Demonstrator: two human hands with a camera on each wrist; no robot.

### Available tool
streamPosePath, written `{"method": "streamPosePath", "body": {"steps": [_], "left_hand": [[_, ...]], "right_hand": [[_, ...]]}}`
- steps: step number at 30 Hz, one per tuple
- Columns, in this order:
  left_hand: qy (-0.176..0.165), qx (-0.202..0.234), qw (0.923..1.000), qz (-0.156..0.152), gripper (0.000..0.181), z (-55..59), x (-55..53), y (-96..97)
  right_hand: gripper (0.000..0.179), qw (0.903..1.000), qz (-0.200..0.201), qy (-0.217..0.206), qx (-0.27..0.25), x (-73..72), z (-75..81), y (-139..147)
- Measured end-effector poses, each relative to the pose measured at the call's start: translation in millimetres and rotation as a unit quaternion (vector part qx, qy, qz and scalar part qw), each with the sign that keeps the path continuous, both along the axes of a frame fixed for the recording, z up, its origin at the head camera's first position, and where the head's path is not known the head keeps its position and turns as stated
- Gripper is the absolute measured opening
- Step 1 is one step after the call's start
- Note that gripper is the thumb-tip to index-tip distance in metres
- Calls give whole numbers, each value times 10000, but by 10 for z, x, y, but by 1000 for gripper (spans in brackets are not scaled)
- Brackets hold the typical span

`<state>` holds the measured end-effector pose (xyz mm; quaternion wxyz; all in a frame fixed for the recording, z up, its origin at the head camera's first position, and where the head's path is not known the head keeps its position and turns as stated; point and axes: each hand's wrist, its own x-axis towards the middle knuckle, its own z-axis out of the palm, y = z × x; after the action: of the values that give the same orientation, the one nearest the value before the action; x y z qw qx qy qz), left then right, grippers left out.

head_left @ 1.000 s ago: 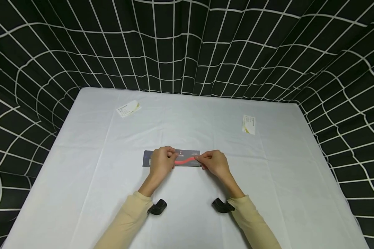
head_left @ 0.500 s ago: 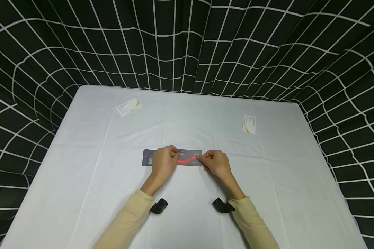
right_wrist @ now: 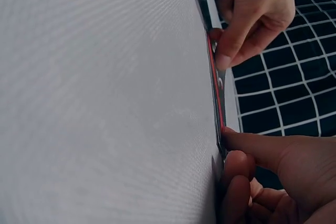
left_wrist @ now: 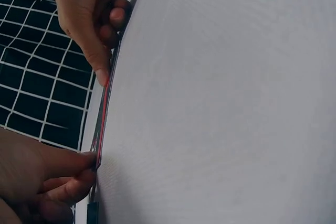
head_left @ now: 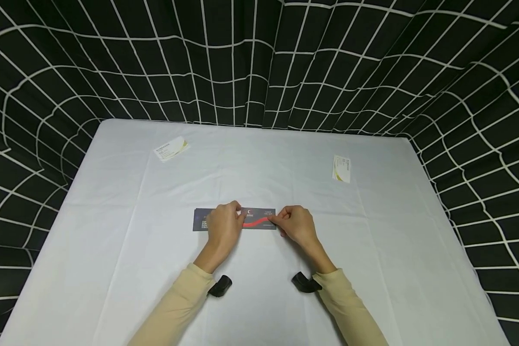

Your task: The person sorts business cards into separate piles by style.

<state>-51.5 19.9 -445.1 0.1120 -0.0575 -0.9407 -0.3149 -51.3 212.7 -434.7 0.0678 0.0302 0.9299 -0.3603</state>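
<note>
A long dark grey printed leaflet lies on the white table in the head view, a wavy red band running over its right half. I cannot tell whether the band is printed or separate. With curled fingers my left hand pinches the leaflet near its middle, hiding part of it. My right hand pinches its right end between thumb and finger. Seen almost edge-on in the left wrist view, the leaflet shows thin layers between the two hands. The right wrist view also shows its edge.
White cards with green-yellow corners lie farther back: one card at left, another card at right. A black curtain with a white grid surrounds the far side and flanks of the table. Black wrist mounts sit at both sleeves.
The head view has shifted slightly, moving the whole scene a little left. My left fingertips have drawn closer together at the leaflet's middle; the right hand keeps its pinch at the right end.
</note>
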Motion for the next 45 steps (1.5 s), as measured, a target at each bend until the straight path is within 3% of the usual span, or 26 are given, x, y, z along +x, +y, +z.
{"method": "streamPosePath", "body": {"steps": [5,12,20,24,27,29,31,36,38,40,42,45], "left_hand": [[-21,20,10000,-78,17,-4,-1,-21],[-84,1,9999,-96,5,4,-1,-12],[-126,239,9995,-139,4,-12,12,-44],[42,658,9977,-164,7,-11,0,-41],[281,1388,9897,-199,9,0,-4,5],[251,2034,9783,-291,10,25,-4,70],[19,2603,9646,-420,12,58,7,159],[-782,3397,9337,-817,18,142,74,443],[-1055,3721,9171,-965,21,159,116,567],[-1350,4250,8887,-1063,24,165,159,705],[-1614,4844,8530,-1080,26,156,193,861],[-2034,5727,7875,-1023,31,149,228,1103]], "right_hand": [[21,10000,-40,11,-72,-17,-22,-12],[21,9997,-20,-62,-220,-28,-8,-24],[20,9962,153,-585,-631,-90,21,-4],[21,9908,140,-886,-1013,-114,35,26],[23,9810,151,-1255,-1469,-141,60,89],[24,9751,184,-1443,-1672,-177,94,155],[25,9754,230,-1416,-1676,-218,132,242],[22,9865,206,-868,-1374,-356,253,547],[22,9914,237,-519,-1174,-445,301,722],[23,9954,274,-204,-892,-542,353,916],[25,9966,317,-48,-758,-650,395,1117],[29,9979,289,-22,-572,-801,434,1398]]}}
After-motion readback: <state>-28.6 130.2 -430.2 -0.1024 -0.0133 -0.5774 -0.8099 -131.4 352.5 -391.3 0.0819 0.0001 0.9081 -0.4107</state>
